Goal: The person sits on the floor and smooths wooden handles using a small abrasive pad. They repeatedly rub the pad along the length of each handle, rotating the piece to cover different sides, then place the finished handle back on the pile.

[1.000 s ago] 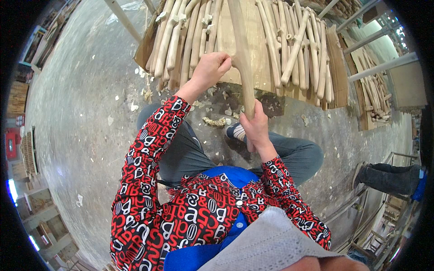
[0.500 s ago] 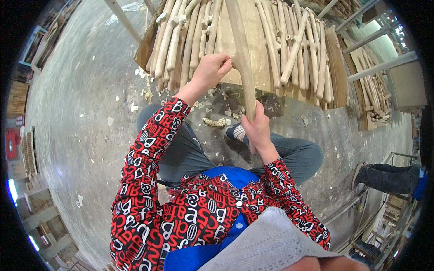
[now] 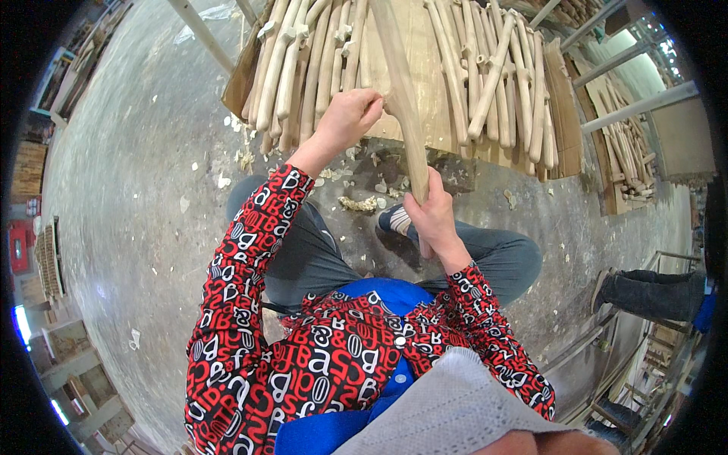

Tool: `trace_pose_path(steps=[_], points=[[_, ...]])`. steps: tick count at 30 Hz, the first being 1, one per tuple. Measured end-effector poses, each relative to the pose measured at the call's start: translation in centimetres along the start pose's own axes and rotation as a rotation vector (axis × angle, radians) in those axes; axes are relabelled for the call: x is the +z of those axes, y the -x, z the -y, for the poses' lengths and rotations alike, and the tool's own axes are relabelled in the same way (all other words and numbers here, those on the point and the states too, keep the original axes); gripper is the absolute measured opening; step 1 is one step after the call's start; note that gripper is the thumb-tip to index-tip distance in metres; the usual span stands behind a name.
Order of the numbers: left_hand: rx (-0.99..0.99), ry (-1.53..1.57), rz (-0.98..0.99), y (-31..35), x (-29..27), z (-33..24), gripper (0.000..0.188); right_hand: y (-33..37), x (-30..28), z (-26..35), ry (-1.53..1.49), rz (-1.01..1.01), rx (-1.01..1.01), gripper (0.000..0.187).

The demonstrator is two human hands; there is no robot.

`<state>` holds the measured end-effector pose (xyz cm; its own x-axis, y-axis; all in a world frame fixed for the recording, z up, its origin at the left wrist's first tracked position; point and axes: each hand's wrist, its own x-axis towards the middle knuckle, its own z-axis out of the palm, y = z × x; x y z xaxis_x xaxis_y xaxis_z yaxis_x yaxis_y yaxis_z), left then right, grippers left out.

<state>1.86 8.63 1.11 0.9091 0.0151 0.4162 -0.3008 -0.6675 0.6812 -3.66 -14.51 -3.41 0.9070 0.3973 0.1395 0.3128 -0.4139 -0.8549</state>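
A long pale wooden stick (image 3: 408,125) slants away from me, its far end running past the top edge. My right hand (image 3: 433,214) is closed round its lower part, and the near end sticks out below the fist. At a knobby bump on the stick's left side, my left hand (image 3: 350,117) is closed with the fingertips against or right beside the knot. Whatever those fingers may pinch is hidden.
Many similar sticks lie on cardboard (image 3: 413,45) ahead, in a left pile (image 3: 303,68) and a right pile (image 3: 504,83). Metal poles (image 3: 641,106) stand around. Wood shavings (image 3: 362,204) litter the concrete floor. Another person's legs (image 3: 656,296) show at right.
The stick's far end and my left hand have shifted very slightly left, along with a small shift of the view. Both hands keep their places on the stick.
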Motion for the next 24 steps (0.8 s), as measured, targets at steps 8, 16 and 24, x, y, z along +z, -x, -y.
trace_pose_path(steps=[8, 16, 24], points=[[0.123, -0.093, 0.054, 0.0, -0.3, -0.1, 0.018, 0.2, -0.6, 0.0, -0.041, 0.026, 0.023, 0.052], [0.143, -0.13, -0.027, 0.2, 1.0, -0.1, 0.015, 0.1, -1.1, 0.1, -0.016, 0.05, 0.052, 0.053], [-0.137, 0.127, 0.089, 0.0, 0.9, -0.7, 0.023, 0.4, -0.6, -0.8, -0.197, 0.038, 0.127, 0.044]])
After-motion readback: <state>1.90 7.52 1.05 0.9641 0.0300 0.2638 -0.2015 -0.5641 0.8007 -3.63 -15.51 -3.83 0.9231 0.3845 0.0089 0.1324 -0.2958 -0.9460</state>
